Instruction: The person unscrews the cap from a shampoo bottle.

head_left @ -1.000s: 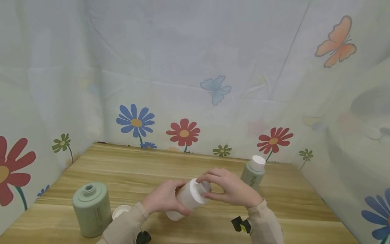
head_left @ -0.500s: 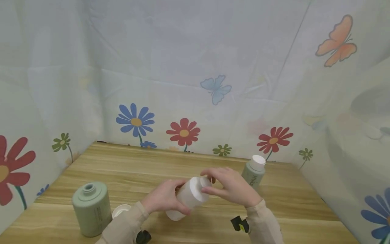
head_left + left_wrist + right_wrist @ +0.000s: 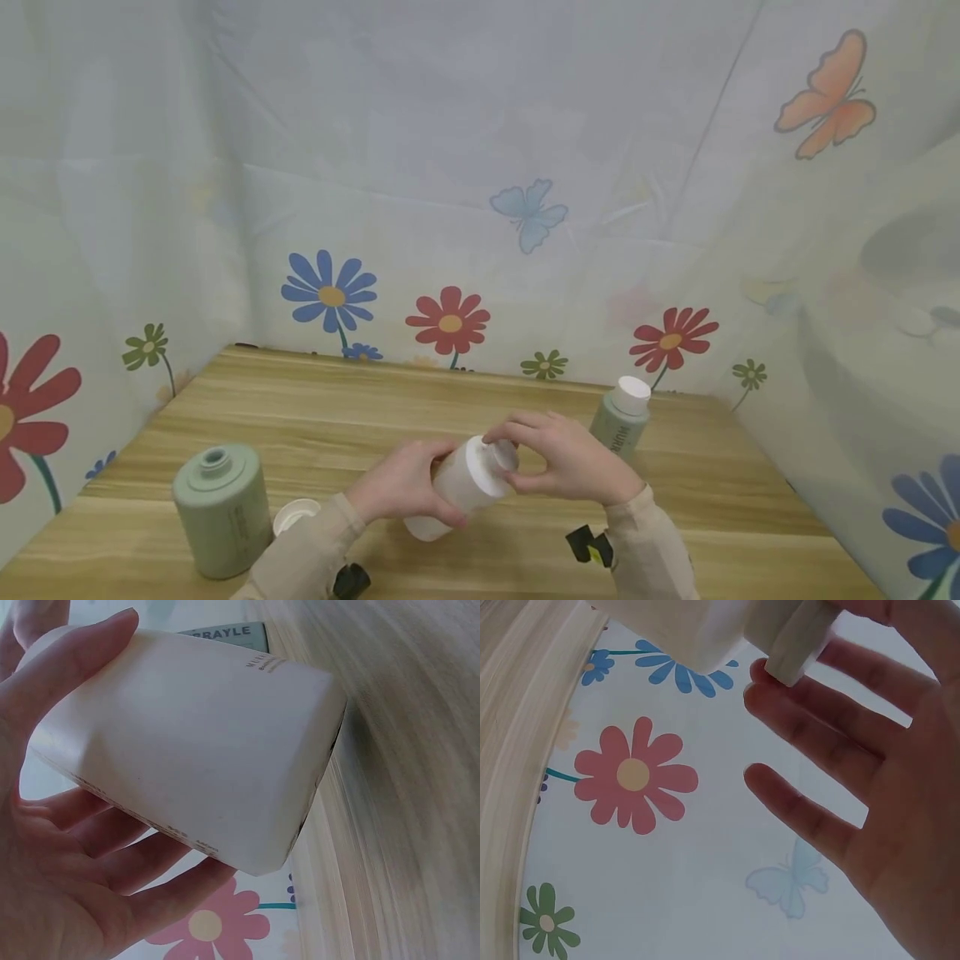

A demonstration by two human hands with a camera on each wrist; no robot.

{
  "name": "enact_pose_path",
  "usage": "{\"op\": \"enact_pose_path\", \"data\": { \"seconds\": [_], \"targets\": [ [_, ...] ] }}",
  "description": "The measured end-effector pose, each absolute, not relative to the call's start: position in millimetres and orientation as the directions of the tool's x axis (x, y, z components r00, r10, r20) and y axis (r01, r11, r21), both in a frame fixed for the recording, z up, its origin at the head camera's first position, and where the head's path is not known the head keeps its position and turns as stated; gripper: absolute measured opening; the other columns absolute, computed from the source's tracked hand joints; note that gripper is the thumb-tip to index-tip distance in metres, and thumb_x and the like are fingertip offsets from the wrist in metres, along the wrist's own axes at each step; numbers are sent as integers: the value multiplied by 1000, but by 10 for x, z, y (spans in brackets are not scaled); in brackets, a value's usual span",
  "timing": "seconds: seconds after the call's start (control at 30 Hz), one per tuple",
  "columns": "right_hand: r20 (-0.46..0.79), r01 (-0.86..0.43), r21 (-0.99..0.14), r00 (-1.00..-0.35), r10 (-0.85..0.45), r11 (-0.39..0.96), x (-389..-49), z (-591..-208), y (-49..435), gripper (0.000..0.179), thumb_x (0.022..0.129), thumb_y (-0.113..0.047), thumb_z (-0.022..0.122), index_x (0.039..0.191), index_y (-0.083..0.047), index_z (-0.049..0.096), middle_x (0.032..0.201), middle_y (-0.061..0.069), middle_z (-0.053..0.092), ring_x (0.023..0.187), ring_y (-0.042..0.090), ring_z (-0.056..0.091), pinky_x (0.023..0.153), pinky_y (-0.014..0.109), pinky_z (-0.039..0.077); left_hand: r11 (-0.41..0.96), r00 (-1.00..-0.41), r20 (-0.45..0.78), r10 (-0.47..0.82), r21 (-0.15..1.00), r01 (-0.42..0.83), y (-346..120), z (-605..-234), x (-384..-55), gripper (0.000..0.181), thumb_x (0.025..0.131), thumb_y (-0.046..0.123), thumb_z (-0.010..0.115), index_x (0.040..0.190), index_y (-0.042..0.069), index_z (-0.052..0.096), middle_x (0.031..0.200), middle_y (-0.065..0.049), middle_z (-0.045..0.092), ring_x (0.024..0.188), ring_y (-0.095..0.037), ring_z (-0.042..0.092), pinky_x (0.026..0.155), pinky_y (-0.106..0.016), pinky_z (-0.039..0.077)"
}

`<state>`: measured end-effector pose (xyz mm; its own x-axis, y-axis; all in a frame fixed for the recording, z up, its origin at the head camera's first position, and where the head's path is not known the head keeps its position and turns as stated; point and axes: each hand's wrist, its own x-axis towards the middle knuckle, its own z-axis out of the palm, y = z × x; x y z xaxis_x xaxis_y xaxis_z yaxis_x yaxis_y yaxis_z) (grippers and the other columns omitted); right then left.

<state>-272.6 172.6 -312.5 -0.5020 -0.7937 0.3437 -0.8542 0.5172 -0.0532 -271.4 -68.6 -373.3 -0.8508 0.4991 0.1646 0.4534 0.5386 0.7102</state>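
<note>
Tilted to the right over the table, a white bottle (image 3: 456, 486) is gripped round its body by my left hand (image 3: 397, 485). In the left wrist view the thumb lies along one side of the bottle (image 3: 195, 742) and the fingers wrap underneath, with small print on its surface. My right hand (image 3: 570, 458) pinches the bottle's white cap (image 3: 501, 457) between thumb and fingers. The right wrist view has the cap (image 3: 801, 641) on the neck end, fingertips at its edge; the little finger stands apart from it.
A wide green bottle (image 3: 223, 517) with a bare, uncapped neck stands at the left on the wooden table (image 3: 352, 400). Beside it lies a round white lid (image 3: 296, 512). Behind my right hand stands a smaller green bottle (image 3: 621, 423) with a white cap. Flower-printed fabric (image 3: 420, 208) surrounds the table.
Half a second ago the right fingers were spread away from the cap; now they have come back onto it. The left hand keeps its grip on the white bottle, which stays in place.
</note>
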Motion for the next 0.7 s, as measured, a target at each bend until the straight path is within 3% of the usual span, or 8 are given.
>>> {"op": "enact_pose_path", "data": {
  "seconds": [0.17, 0.3, 0.43, 0.57, 0.7],
  "targets": [
    [339, -877, -74, -470, -815, 475, -2722, -3113, 1717, 40, 82, -20, 74, 120, -20, 62, 115, -8, 63, 104, 8, 60, 90, 32, 52, 545, -852, 151, 500, 710, 446, -693, -3729, -2716, 60, 60, 33, 89, 112, 14, 64, 100, 1, 69, 86, -15, 61, 72, -36, 51],
    [331, -850, -147, -525, -785, 506, -2699, -3088, 1704, 46, 86, -30, 73, 127, -16, 58, 117, -7, 64, 102, 6, 59, 90, 31, 52, 548, -852, 152, 500, 707, 448, -686, -3717, -2724, 59, 60, 33, 89, 110, 13, 65, 99, 1, 69, 85, -14, 61, 72, -36, 51],
    [349, -795, -189, -603, -717, 576, -2669, -3079, 1693, 49, 90, -41, 65, 131, -15, 57, 108, -8, 67, 94, 5, 60, 81, 26, 52, 552, -854, 151, 497, 705, 446, -683, -3710, -2726, 62, 59, 35, 89, 112, 12, 65, 100, 1, 70, 85, -13, 61, 73, -36, 52],
    [370, -740, -208, -665, -649, 640, -2666, -3090, 1683, 34, 91, -44, 62, 115, -20, 66, 90, -13, 65, 80, 3, 58, 68, 20, 47, 550, -859, 142, 493, 714, 434, -692, -3712, -2726, 64, 60, 34, 89, 114, 12, 65, 103, 0, 70, 87, -14, 62, 75, -39, 53],
    [380, -733, -222, -673, -635, 643, -2678, -3099, 1667, 23, 90, -46, 64, 99, -25, 67, 76, -15, 61, 68, -2, 52, 61, 17, 42, 545, -860, 139, 491, 721, 428, -701, -3717, -2728, 65, 60, 34, 90, 115, 12, 64, 104, -1, 70, 89, -15, 62, 77, -41, 53]
  ]
}}
